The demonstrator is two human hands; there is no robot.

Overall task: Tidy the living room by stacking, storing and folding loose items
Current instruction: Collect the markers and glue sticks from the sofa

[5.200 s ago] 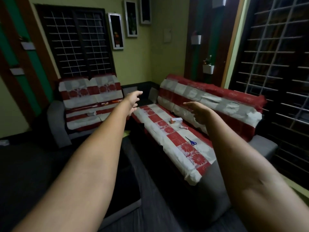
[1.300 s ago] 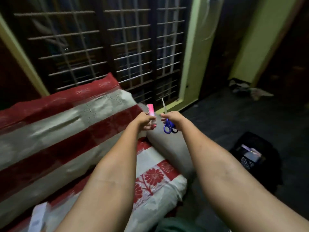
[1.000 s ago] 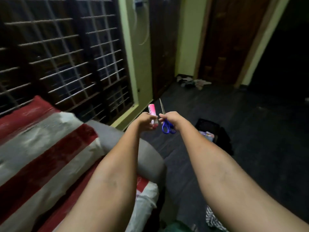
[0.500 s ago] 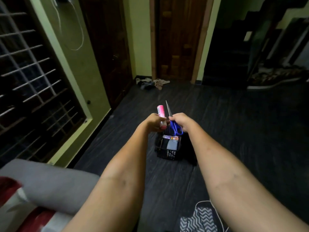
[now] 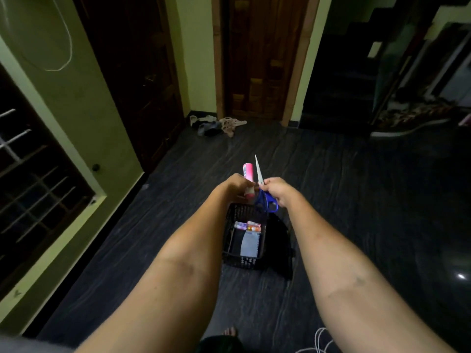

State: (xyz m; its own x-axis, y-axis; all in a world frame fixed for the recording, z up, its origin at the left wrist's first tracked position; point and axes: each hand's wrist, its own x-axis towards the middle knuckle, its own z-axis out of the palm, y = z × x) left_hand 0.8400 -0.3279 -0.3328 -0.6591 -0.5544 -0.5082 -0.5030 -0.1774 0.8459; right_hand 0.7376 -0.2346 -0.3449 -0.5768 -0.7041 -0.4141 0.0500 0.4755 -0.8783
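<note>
Above the black mesh basket (image 5: pixel 243 261) on the dark floor, the left hand (image 5: pixel 235 186) grips a pink tube (image 5: pixel 248 171) and the right hand (image 5: pixel 276 188) pinches blue-handled scissors (image 5: pixel 265 200). Half a second ago the basket lay farther ahead; both 2 items look ready to drop in.

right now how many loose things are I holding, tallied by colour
pink: 1, the pink tube in the left hand
blue: 1, the blue-handled scissors in the right hand
total: 2, both held above the black basket
</note>
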